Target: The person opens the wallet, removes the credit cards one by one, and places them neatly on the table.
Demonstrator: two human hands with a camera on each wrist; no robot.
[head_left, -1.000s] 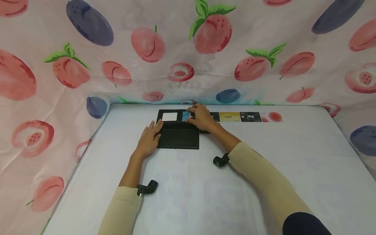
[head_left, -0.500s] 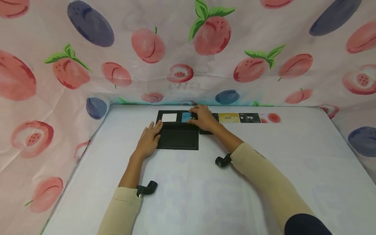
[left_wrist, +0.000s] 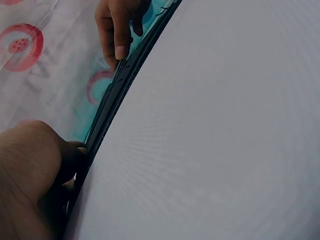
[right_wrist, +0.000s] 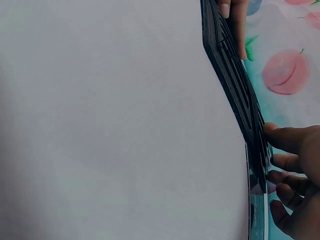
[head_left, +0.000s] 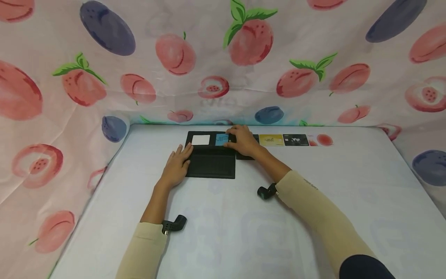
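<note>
A black wallet (head_left: 212, 164) lies unfolded on the white table near its far edge. A white card (head_left: 201, 140) shows in its upper left part, a blue card (head_left: 221, 139) in the upper right. My left hand (head_left: 175, 167) rests on the wallet's left edge with fairly straight fingers. At the upper right, my right hand (head_left: 244, 140) has curled fingers and thumb at the blue card and covers its right end. In the right wrist view, the right hand (right_wrist: 305, 185) touches the end of the wallet (right_wrist: 235, 90); the exact contact on the card is hidden.
Right of the wallet runs a row of cards: a partly hidden dark card (head_left: 256, 138), a gold card (head_left: 271, 140), a black Vip card (head_left: 295, 140) and a white-and-red card (head_left: 321, 140). A flat black thing (head_left: 244, 157) lies below my right hand. Fruit-patterned cloth (head_left: 212, 104) rises behind.
My right hand has slid slightly right along the wallet's upper part, and more of the blue card shows. My left hand and the wallet stay in place.
</note>
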